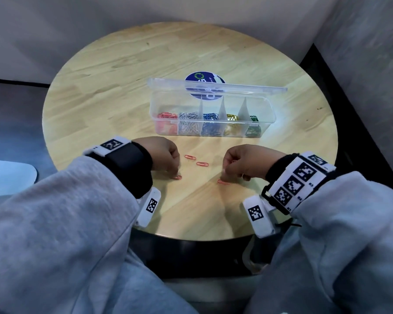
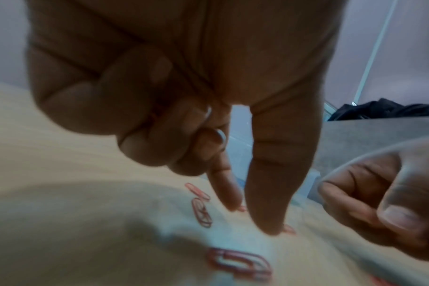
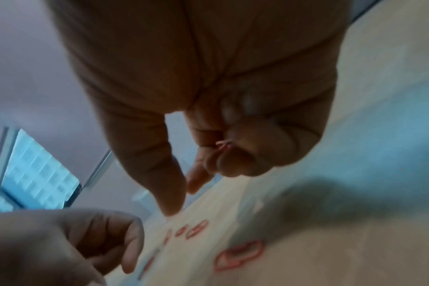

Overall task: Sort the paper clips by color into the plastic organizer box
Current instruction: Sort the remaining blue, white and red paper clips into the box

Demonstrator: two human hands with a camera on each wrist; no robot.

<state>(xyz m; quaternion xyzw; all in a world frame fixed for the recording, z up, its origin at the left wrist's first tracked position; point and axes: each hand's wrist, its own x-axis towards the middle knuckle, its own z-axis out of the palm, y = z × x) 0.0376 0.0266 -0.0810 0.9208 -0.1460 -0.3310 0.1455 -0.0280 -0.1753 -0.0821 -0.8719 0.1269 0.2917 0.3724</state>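
The clear plastic organizer box stands open mid-table, its lid tipped back. Red, white, blue, yellow and green clips lie in it from left to right. Two loose red clips lie between my hands. My left hand points thumb and forefinger down and pinches a red clip on the wood. My right hand keeps a red clip tucked in its curled fingers, and its fingertips touch another red clip.
The round wooden table has its near edge just under my wrists. A round blue sticker lies behind the box. Grey walls close in behind and on the right. A white object sits off the table at the left.
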